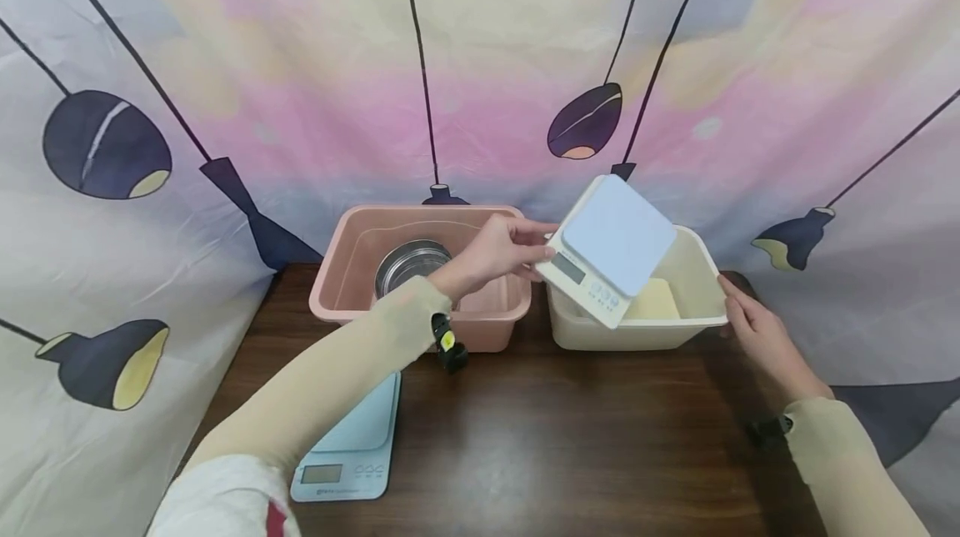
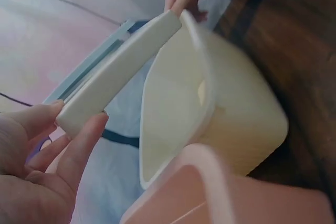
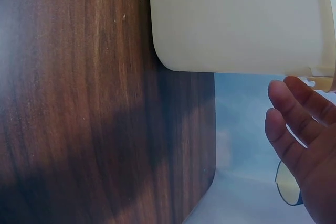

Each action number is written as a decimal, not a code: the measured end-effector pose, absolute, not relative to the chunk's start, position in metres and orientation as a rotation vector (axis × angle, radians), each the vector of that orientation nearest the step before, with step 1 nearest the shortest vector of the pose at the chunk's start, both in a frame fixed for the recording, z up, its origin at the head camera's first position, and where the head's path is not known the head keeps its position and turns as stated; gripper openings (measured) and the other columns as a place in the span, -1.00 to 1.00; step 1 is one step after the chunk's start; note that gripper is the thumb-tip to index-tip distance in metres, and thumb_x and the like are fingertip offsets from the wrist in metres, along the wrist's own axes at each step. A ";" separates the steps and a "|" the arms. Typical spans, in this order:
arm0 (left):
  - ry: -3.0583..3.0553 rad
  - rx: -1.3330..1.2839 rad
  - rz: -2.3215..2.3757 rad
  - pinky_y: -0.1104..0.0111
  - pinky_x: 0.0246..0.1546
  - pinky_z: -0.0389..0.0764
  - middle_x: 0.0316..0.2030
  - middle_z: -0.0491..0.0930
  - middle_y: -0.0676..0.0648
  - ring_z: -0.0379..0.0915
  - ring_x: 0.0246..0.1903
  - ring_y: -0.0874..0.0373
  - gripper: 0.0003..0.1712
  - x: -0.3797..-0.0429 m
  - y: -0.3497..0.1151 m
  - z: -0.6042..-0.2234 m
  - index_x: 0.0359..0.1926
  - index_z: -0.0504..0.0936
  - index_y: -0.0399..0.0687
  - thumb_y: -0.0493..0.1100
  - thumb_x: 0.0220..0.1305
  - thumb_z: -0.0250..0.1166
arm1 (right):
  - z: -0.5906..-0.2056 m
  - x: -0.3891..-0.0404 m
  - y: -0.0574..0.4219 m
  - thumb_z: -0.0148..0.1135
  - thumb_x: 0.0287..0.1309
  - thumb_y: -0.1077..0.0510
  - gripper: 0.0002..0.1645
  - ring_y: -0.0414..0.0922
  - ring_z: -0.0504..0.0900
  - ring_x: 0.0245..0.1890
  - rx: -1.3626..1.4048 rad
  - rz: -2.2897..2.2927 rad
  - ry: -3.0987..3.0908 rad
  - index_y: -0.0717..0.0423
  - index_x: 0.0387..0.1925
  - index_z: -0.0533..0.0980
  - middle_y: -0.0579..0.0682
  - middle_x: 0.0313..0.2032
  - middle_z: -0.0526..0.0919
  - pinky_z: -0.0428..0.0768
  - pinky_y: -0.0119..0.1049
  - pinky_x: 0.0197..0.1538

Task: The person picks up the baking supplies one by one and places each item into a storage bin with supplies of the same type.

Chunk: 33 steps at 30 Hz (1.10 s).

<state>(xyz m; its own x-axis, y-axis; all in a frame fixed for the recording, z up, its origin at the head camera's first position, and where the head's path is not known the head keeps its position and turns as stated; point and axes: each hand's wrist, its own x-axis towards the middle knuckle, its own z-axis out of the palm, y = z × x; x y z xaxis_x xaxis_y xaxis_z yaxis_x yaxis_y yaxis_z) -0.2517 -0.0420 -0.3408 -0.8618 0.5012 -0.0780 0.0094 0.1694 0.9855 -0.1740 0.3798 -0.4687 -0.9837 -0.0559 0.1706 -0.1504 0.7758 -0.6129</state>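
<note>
My left hand (image 1: 498,253) pinches one edge of a white kitchen scale (image 1: 611,249) with a pale blue platform, held tilted above the cream bin (image 1: 637,337). In the left wrist view, the thumb and fingers (image 2: 84,145) sit on opposite sides of the scale's white edge (image 2: 121,72). At the bin's right rim, my right hand (image 1: 761,337) grips the edge. The right wrist view shows some of its fingers (image 3: 283,103) off the wall, while the grip itself is partly cut off. A pale yellow object (image 1: 654,301) lies inside the bin.
Left of the cream bin stands a pink bin (image 1: 480,333) with a round metal container (image 1: 408,262) inside. A light blue kitchen scale (image 1: 352,445) lies on the dark wooden table (image 1: 562,437), partly under my left forearm. A lamp-patterned cloth (image 1: 495,70) hangs behind.
</note>
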 end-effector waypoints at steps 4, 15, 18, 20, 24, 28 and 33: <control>2.114 0.494 1.717 0.16 -0.23 0.82 -0.03 0.75 -0.28 0.73 -0.40 0.13 -0.51 -0.270 -0.025 -0.339 0.32 0.61 -0.21 -0.36 0.39 0.37 | -0.469 -0.173 0.382 -0.20 0.69 0.04 -0.37 -0.25 0.58 -0.40 0.162 0.993 -2.828 0.16 0.61 0.13 0.35 -0.04 0.62 0.50 -0.37 -0.40; 2.325 0.587 1.530 0.25 -0.32 0.82 0.03 0.74 -0.26 0.74 -0.30 0.02 -0.56 -0.301 0.016 -0.341 0.29 0.65 -0.19 -0.35 0.41 0.35 | -0.468 -0.174 0.382 -0.19 0.68 0.07 -0.38 -0.29 0.58 -0.42 0.192 0.984 -2.812 0.19 0.60 0.15 0.39 0.01 0.61 0.51 -0.37 -0.40; 2.416 0.589 1.456 0.34 -0.39 0.79 0.02 0.75 -0.23 0.73 -0.31 0.04 -0.59 -0.304 0.025 -0.346 0.25 0.68 -0.16 -0.33 0.42 0.35 | -0.469 -0.175 0.382 -0.19 0.68 0.08 -0.39 -0.30 0.58 -0.43 0.189 0.967 -2.818 0.19 0.60 0.16 0.32 -0.11 0.64 0.48 -0.37 -0.39; 2.461 0.588 1.409 0.37 -0.41 0.78 0.00 0.76 -0.22 0.72 -0.31 0.06 -0.61 -0.306 0.033 -0.350 0.23 0.70 -0.15 -0.33 0.42 0.35 | -0.469 -0.175 0.382 -0.19 0.68 0.08 -0.39 -0.29 0.58 -0.43 0.181 0.958 -2.819 0.18 0.60 0.17 0.27 -0.16 0.65 0.48 -0.37 -0.38; 2.497 0.587 1.358 0.42 -0.44 0.74 0.00 0.76 -0.23 0.67 -0.29 0.11 -0.63 -0.307 0.045 -0.361 0.20 0.72 -0.17 -0.36 0.40 0.35 | -0.468 -0.176 0.381 -0.17 0.67 0.08 -0.39 -0.27 0.56 -0.44 0.173 0.950 -2.813 0.17 0.59 0.18 0.18 -0.30 0.66 0.46 -0.37 -0.38; 2.503 0.563 1.348 0.44 -0.41 0.72 0.05 0.74 -0.21 0.66 -0.21 0.12 -0.64 -0.306 0.052 -0.376 0.18 0.73 -0.18 -0.39 0.40 0.34 | -0.468 -0.177 0.379 -0.17 0.67 0.07 -0.39 -0.28 0.50 -0.46 0.176 0.939 -2.812 0.17 0.59 0.19 0.05 -0.45 0.62 0.42 -0.36 -0.38; 2.518 0.567 1.297 0.45 -0.34 0.73 0.08 0.73 -0.18 0.69 -0.08 0.07 -0.65 -0.306 0.060 -0.392 0.15 0.75 -0.18 -0.41 0.38 0.34 | -0.468 -0.177 0.379 -0.17 0.67 0.07 -0.39 -0.22 0.52 -0.47 0.161 0.939 -2.816 0.18 0.59 0.19 0.03 -0.47 0.61 0.43 -0.35 -0.38</control>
